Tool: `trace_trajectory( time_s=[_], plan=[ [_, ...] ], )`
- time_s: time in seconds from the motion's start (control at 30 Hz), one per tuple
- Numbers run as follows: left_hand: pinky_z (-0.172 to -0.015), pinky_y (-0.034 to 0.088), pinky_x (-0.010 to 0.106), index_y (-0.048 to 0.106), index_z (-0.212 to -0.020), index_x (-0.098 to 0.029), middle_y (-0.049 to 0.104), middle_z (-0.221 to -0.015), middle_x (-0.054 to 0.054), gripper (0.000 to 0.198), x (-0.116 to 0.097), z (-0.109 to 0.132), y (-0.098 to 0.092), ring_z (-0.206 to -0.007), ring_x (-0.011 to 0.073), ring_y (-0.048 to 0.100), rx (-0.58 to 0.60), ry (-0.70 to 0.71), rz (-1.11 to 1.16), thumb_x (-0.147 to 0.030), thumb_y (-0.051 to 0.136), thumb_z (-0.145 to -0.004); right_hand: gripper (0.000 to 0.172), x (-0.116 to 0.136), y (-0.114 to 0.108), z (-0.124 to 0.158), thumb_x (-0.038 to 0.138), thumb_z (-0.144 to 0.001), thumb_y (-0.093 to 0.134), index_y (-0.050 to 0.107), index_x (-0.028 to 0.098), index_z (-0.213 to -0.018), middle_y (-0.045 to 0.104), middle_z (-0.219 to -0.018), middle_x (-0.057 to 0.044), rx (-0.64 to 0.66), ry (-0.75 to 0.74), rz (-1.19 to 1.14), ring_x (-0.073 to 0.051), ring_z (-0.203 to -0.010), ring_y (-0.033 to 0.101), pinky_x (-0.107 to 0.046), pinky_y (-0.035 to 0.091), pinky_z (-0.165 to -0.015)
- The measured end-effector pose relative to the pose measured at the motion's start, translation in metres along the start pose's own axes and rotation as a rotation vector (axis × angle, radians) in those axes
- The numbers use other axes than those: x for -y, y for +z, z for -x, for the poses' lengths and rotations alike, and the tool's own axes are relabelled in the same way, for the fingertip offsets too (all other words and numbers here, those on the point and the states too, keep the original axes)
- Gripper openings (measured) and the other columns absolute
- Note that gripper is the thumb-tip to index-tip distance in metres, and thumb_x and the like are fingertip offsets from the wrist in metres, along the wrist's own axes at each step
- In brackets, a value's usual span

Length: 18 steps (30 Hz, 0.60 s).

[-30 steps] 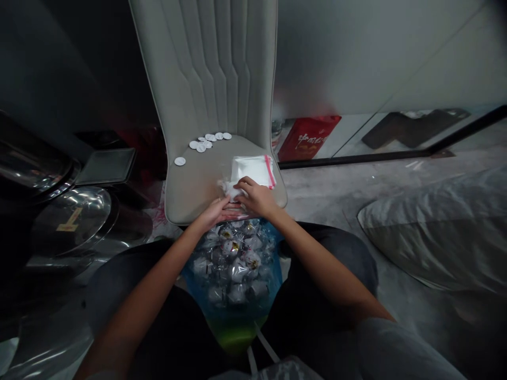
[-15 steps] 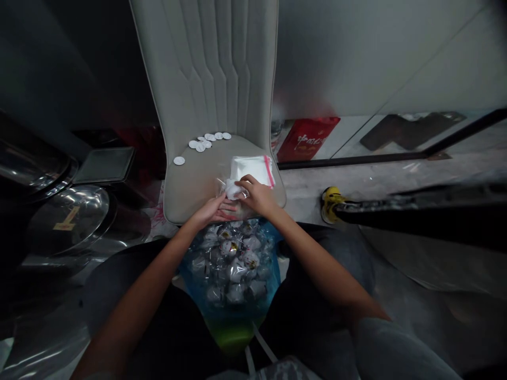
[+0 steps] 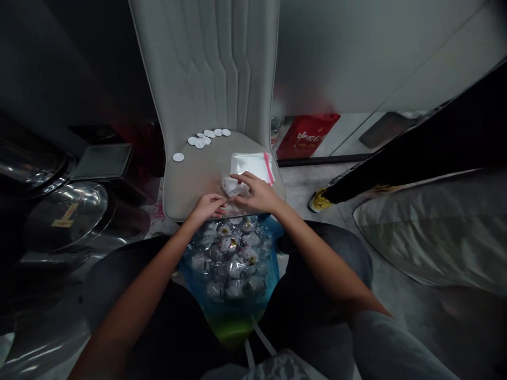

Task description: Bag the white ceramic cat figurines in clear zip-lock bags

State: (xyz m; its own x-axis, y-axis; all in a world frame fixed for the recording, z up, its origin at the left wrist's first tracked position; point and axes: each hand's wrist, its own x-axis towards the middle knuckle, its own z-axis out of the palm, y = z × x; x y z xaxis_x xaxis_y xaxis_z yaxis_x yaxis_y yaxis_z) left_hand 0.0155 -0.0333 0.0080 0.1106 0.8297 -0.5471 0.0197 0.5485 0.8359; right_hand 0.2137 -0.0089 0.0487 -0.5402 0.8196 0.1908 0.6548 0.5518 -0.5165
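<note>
My right hand point(image 3: 256, 192) rests its fingers on a small crumpled white bundle in clear plastic point(image 3: 231, 186), on the beige upholstered chair seat point(image 3: 190, 182). My left hand point(image 3: 206, 207) is just left of and below the bundle, its fingertips pinched together; any thin film between them is too faint to tell. Behind the bundle lies a white folded pad in a clear bag with a pink seal point(image 3: 250, 165). Several white round discs point(image 3: 200, 142) sit at the back of the seat. On my lap is a blue bag point(image 3: 269, 248) of clear-wrapped round items point(image 3: 229, 258).
A person's dark trouser leg ending in a yellow shoe point(image 3: 320, 200) reaches in from the right. A grey cushion point(image 3: 428, 227) lies on the floor at right. Shiny steel round trays point(image 3: 65, 216) stand at left. A red bag point(image 3: 308, 136) stands behind the chair.
The person's leg and yellow shoe have swung in closer at the right. My left hand has drawn away left from the bundle, and my right hand's fingers have lifted and spread over it.
</note>
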Motion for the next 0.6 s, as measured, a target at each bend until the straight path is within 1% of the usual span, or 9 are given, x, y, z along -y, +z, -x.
trace_trajectory(
  time_s=[0.1, 0.17, 0.23, 0.3, 0.37, 0.5, 0.6],
  plan=[
    [-0.055, 0.052, 0.018, 0.064, -0.078, -0.015, 0.070, -0.071, 0.000, 0.015, 0.001, 0.001, -0.001, -0.052, 0.0077, 0.062, 0.008, -0.002, 0.051, -0.020, 0.079, -0.079, 0.039, 0.004, -0.006, 0.003, 0.041, -0.093, 0.062, 0.068, 0.017, -0.124, 0.068, -0.095, -0.006, -0.001, -0.022, -0.047, -0.017, -0.081, 0.060, -0.027, 0.045, -0.073],
    [-0.054, 0.051, 0.017, 0.064, -0.078, -0.016, 0.070, -0.068, 0.000, 0.013, 0.002, 0.003, -0.001, -0.052, 0.0084, 0.063, 0.019, -0.031, 0.061, -0.018, 0.077, -0.080, 0.026, 0.006, -0.005, 0.004, 0.033, -0.093, 0.061, 0.074, 0.017, -0.109, 0.067, -0.084, -0.003, 0.059, -0.030, -0.038, -0.014, -0.074, 0.058, -0.025, 0.042, -0.070],
    [-0.053, 0.050, 0.019, 0.064, -0.076, -0.016, 0.069, -0.065, 0.001, 0.012, 0.003, 0.004, -0.002, -0.051, 0.0099, 0.063, 0.030, -0.084, 0.035, -0.017, 0.074, -0.082, 0.020, 0.007, -0.001, 0.006, 0.026, -0.092, 0.061, 0.076, 0.017, -0.102, 0.068, -0.079, -0.002, 0.157, -0.063, -0.038, -0.013, -0.070, 0.057, -0.025, 0.040, -0.068],
    [-0.055, 0.050, 0.020, 0.064, -0.075, -0.016, 0.069, -0.064, 0.002, 0.012, 0.005, 0.004, -0.002, -0.050, 0.0107, 0.063, 0.041, -0.112, 0.002, -0.018, 0.072, -0.084, 0.020, 0.007, 0.006, 0.008, 0.025, -0.092, 0.063, 0.076, 0.017, -0.104, 0.070, -0.081, -0.002, 0.244, -0.105, -0.046, -0.013, -0.070, 0.058, -0.025, 0.040, -0.068],
    [-0.058, 0.050, 0.020, 0.066, -0.074, -0.016, 0.070, -0.064, 0.002, 0.012, 0.005, 0.005, -0.003, -0.052, 0.0106, 0.063, 0.043, -0.105, -0.004, -0.019, 0.073, -0.084, 0.021, 0.007, 0.012, 0.010, 0.025, -0.092, 0.064, 0.075, 0.017, -0.109, 0.072, -0.087, -0.004, 0.284, -0.134, -0.047, -0.013, -0.073, 0.060, -0.025, 0.042, -0.070],
    [-0.065, 0.052, 0.022, 0.068, -0.075, -0.015, 0.072, -0.070, 0.003, 0.013, 0.004, 0.009, -0.004, -0.058, 0.0106, 0.065, 0.051, -0.072, 0.033, -0.023, 0.075, -0.083, 0.022, 0.007, 0.020, 0.014, 0.021, -0.092, 0.065, 0.073, 0.019, -0.113, 0.072, -0.096, -0.006, 0.249, -0.149, -0.026, -0.016, -0.084, 0.064, -0.026, 0.045, -0.076],
    [-0.067, 0.052, 0.022, 0.071, -0.076, -0.014, 0.072, -0.072, 0.004, 0.012, 0.000, 0.014, -0.004, -0.062, 0.0099, 0.064, 0.048, -0.037, 0.056, -0.023, 0.073, -0.084, 0.022, 0.009, 0.020, 0.014, 0.020, -0.093, 0.064, 0.073, 0.018, -0.113, 0.071, -0.098, -0.006, 0.217, -0.162, 0.014, -0.017, -0.088, 0.064, -0.027, 0.046, -0.078]
  ],
)
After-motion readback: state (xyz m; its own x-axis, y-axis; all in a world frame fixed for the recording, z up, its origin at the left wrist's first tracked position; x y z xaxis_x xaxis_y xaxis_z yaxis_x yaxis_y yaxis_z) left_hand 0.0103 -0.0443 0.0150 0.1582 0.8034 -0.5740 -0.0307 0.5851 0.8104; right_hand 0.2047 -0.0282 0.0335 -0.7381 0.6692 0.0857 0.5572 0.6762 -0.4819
